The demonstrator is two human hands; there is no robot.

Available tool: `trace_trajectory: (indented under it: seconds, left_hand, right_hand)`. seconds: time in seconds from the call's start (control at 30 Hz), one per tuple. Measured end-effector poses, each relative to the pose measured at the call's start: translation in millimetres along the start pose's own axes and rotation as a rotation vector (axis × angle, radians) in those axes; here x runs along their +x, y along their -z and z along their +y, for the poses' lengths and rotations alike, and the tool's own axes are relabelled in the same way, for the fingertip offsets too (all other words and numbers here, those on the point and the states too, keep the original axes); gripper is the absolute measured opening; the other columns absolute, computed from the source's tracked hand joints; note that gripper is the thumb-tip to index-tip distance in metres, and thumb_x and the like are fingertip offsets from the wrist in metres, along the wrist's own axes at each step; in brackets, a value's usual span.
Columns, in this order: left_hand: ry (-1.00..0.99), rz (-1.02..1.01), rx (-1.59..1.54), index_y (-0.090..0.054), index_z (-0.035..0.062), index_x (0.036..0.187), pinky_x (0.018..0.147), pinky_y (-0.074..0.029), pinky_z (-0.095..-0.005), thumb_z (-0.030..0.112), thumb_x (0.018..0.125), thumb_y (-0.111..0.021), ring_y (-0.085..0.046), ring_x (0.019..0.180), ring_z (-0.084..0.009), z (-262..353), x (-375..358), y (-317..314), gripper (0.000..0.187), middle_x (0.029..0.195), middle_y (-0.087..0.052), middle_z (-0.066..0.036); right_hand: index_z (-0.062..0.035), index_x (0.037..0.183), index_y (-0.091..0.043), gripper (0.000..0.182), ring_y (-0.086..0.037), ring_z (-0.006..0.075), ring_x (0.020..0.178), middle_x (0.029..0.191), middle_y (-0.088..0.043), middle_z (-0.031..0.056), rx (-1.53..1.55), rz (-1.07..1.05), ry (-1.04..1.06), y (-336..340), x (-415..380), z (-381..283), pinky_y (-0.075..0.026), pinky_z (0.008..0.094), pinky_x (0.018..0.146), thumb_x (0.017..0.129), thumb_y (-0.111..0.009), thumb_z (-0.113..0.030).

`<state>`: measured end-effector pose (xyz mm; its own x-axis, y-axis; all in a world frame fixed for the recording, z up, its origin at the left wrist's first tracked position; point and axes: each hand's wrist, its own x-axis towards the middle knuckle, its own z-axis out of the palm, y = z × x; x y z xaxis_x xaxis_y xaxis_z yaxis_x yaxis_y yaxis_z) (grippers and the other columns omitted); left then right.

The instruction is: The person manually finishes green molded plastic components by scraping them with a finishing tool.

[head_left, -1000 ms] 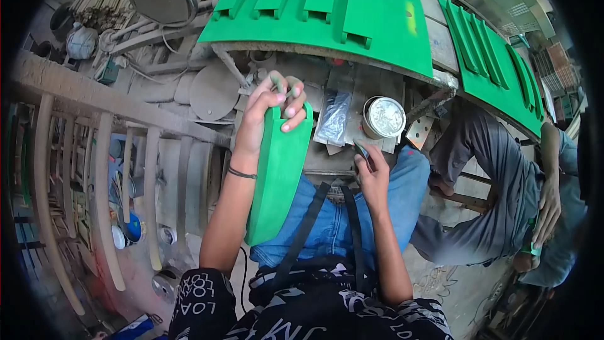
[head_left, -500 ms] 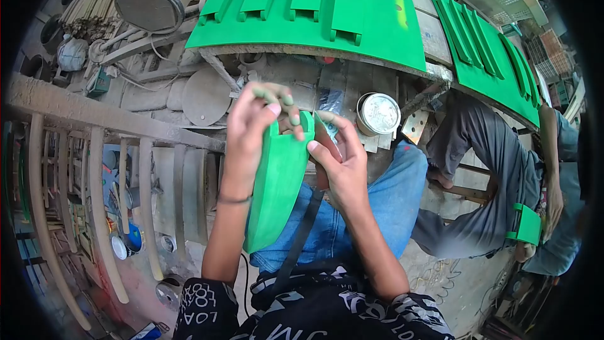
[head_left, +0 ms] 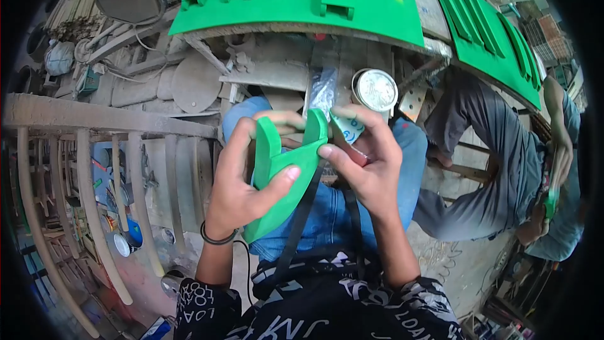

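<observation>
My left hand (head_left: 242, 186) grips a green-painted, tapered piece (head_left: 303, 169) with two upright prongs at its upper end. The thumb presses on its near face and the fingers wrap behind. My right hand (head_left: 374, 157) pinches a folded piece of sandpaper (head_left: 350, 131), reddish-brown on one side with blue print on its back. That hand's thumb touches the green piece just below the right prong. The piece's lower end narrows down over my jeans.
Ahead lies a large green board (head_left: 371, 9) bearing several slats, with a second green board (head_left: 469, 31) beyond to its right. A lidded pail (head_left: 375, 90) stands below. A wooden slatted frame (head_left: 119, 116) is at left. At right, a co-worker's hand (head_left: 533, 225) holds something green.
My left hand has shifted from the prongs to around the piece's body, thumb in front. The piece has turned, showing the gap between its prongs. The sandpaper's printed back now shows.
</observation>
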<state>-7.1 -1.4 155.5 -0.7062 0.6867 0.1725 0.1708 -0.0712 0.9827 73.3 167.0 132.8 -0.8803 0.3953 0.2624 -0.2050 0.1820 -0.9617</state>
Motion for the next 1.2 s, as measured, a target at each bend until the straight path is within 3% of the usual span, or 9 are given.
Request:
trace_trajectory:
  seconds: [0.1,0.2,0.27,0.3,0.43,0.67,0.73,0.97,1.2]
  left_hand:
    - [-0.142,0.062,-0.07,-0.04,-0.0061,0.115,0.093,-0.047,-0.0364,0.002,0.078,-0.063,-0.057,0.11,-0.0286,1,-3,-13,0.044,0.131,-0.043,-0.023]
    - [-0.135,0.133,-0.052,-0.039,-0.0052,0.115,0.092,-0.048,-0.0359,0.0,0.077,-0.064,-0.057,0.111,-0.0283,-1,-12,-24,0.046,0.133,-0.041,-0.024]
    - [-0.114,0.146,-0.041,-0.038,-0.0043,0.114,0.089,-0.049,-0.0352,0.0,0.076,-0.065,-0.056,0.11,-0.028,-2,-13,-29,0.046,0.134,-0.04,-0.024]
    - [-0.13,0.169,-0.007,-0.039,-0.0039,0.112,0.088,-0.049,-0.0351,0.0,0.076,-0.065,-0.057,0.109,-0.0279,-3,-13,-31,0.045,0.134,-0.039,-0.024]
    - [-0.214,0.233,-0.029,-0.04,-0.0028,0.108,0.085,-0.048,-0.0352,0.002,0.075,-0.067,-0.057,0.106,-0.0284,-11,-10,-42,0.043,0.133,-0.039,-0.024]
    - [-0.176,0.192,0.125,-0.042,-0.0027,0.106,0.088,-0.046,-0.0377,0.001,0.073,-0.068,-0.056,0.107,-0.0293,-10,-10,-42,0.042,0.131,-0.038,-0.025]
    - [-0.047,0.188,0.061,-0.042,-0.0024,0.107,0.089,-0.045,-0.0381,0.002,0.073,-0.068,-0.055,0.109,-0.0298,-9,-12,-43,0.043,0.13,-0.039,-0.025]
    - [-0.146,0.177,0.176,-0.042,-0.0016,0.111,0.091,-0.044,-0.0376,0.003,0.072,-0.069,-0.054,0.111,-0.0313,-19,-12,-46,0.048,0.128,-0.042,-0.026]
    - [-0.025,0.153,-0.051,-0.033,0.0011,0.121,0.093,-0.043,-0.0358,0.017,0.077,-0.076,-0.051,0.111,-0.0218,-27,-16,-49,0.063,0.125,-0.048,-0.02]
  right_hand:
    - [0.0013,0.116,-0.058,0.045,-0.057,0.0085,0.083,0.102,-0.062,0.006,-0.013,0.037,0.049,3,-4,-11,-0.046,0.0226,0.068,0.073,-0.073,0.004]
    - [0.0011,0.113,-0.06,0.043,-0.06,0.0127,0.083,0.104,-0.063,0.0097,0.191,0.185,-0.032,7,-7,-19,-0.048,0.0254,0.069,0.072,-0.073,0.005]
    - [0.0013,0.111,-0.061,0.042,-0.062,0.0197,0.082,0.102,-0.063,0.0128,-0.207,-0.057,0.212,28,-5,-12,-0.049,0.0289,0.07,0.07,-0.072,0.007]
    - [0.001,0.107,-0.064,0.04,-0.061,0.0244,0.08,0.096,-0.062,0.0132,-0.221,-0.065,0.235,30,-3,-12,-0.049,0.0304,0.07,0.068,-0.07,0.007]
    - [0.0032,0.097,-0.066,0.029,-0.06,0.0203,0.08,0.087,-0.061,0.0114,-0.227,-0.104,0.223,32,-2,-12,-0.047,0.027,0.069,0.069,-0.067,0.009]
    - [0.0043,0.096,-0.067,0.029,-0.06,0.0201,0.077,0.086,-0.059,0.0116,-0.236,-0.152,0.179,27,-2,-5,-0.047,0.0273,0.067,0.068,-0.063,0.009]
    - [0.0045,0.096,-0.067,0.029,-0.059,0.02,0.077,0.085,-0.059,0.0118,-0.224,-0.145,0.169,26,-3,-8,-0.047,0.0273,0.066,0.068,-0.063,0.009]
    - [0.0058,0.094,-0.068,0.027,-0.057,0.0212,0.074,0.084,-0.057,0.013,-0.14,-0.162,0.195,23,-17,-23,-0.045,0.029,0.063,0.068,-0.063,0.008]
    - [0.0048,0.102,-0.062,0.023,-0.058,0.0192,0.082,0.091,-0.059,0.0124,-0.143,-0.049,0.137,29,-24,7,-0.046,0.027,0.07,0.079,-0.06,0.006]
